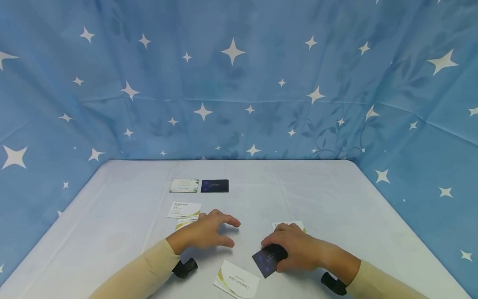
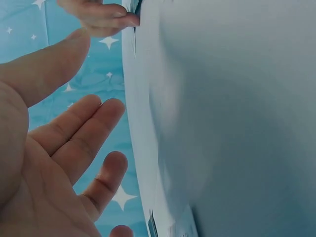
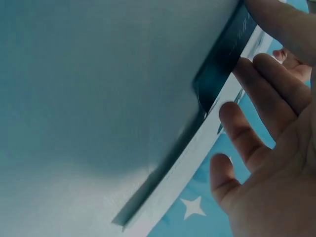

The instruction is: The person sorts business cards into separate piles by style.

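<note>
"Head view 1st. Why that grip?"
"My R hand (image 1: 300, 248) pinches a dark card (image 1: 266, 264) just beyond & right of the logo card (image 1: 239, 280), prob. by one end so the print stays readable. My L hand (image 1: 207, 231), beyond-left of the logo card, is loose, thumb apart, nothing in it; hands well apart."
"Count?"
"Far beyond the logo card: 1 floral card (image 1: 184, 185) & 1 2nd dark card (image 1: 214, 186), side by side, prob. so neither covers the other. Beyond-left of it: 2 striped cards (image 1: 184, 210). Beyond-right: 1 half-hidden card (image 1: 275, 225). Under it: at least 1 more (can't tell how deep that pile goes)."
"L wrist?"
"L hand's fingers spread, no card; R hand up top."
"R wrist?"
"1 dark card, R thumb & fingertip at its edges."
</note>
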The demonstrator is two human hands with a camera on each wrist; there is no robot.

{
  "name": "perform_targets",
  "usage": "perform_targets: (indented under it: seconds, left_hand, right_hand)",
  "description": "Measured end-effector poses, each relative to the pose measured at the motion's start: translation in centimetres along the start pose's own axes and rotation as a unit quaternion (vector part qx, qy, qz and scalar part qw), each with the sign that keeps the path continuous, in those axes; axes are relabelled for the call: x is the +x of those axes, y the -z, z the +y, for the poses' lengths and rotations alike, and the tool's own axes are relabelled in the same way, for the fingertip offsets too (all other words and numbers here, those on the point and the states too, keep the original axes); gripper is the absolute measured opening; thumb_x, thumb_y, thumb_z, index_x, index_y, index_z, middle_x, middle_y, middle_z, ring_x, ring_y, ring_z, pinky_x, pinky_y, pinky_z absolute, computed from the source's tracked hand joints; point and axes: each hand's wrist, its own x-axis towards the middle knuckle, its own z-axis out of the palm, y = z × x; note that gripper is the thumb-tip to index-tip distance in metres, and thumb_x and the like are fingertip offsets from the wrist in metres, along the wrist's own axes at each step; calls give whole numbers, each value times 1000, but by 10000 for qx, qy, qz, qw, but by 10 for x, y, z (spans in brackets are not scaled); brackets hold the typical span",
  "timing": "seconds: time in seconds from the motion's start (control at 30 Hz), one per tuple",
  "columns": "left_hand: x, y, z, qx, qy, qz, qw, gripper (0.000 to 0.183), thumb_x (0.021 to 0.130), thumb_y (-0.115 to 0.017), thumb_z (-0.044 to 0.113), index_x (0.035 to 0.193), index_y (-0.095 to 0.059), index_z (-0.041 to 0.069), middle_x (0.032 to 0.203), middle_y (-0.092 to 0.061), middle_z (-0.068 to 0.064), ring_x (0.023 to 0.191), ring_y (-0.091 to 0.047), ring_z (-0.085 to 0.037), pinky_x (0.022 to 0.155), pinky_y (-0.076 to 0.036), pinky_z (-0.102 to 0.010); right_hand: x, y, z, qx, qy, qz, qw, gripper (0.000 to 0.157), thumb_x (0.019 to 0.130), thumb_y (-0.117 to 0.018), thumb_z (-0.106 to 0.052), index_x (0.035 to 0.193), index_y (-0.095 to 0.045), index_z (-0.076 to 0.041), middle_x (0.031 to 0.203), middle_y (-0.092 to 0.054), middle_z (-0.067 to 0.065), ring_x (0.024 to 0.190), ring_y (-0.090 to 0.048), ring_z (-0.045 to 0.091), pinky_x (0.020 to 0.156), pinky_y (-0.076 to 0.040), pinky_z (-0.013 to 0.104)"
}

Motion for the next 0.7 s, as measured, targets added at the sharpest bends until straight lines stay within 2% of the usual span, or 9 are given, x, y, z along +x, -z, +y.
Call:
perform_targets:
  seconds: [0.2,0.33,0.47,0.7]
  left_hand:
    - [-1,-4,1,29,44,-11,10000,48,83,-82,37,128,-67,25,122,-59,17,121,-44,-19,89,-31,-44]
    - [-1,-7,3,63,39,0,10000,50,82,-83,38,127,-68,25,123,-59,13,117,-43,-22,89,-32,-45]
    - [-2,-9,7,112,42,39,9999,54,79,-85,41,127,-68,25,123,-58,8,111,-42,-25,88,-34,-45]
    - [-1,-14,12,221,-232,233,9992,59,75,-87,43,127,-68,23,116,-61,11,111,-44,-16,86,-30,-43]
  right_hand:
    - [6,-4,0,-583,445,355,9967,44,84,-80,-42,122,-68,-26,113,-61,-19,107,-48,12,93,-37,44]
    - [12,-4,-3,-383,207,464,9980,45,84,-79,-44,123,-69,-23,112,-61,-17,106,-48,12,93,-38,45]
    - [19,-2,-10,-216,99,810,9964,47,82,-81,-42,121,-70,-19,109,-62,-13,104,-49,13,93,-39,48]
    - [32,-1,-21,-101,165,1209,9925,44,83,-80,-39,120,-70,-16,105,-64,-11,103,-49,14,90,-38,46]
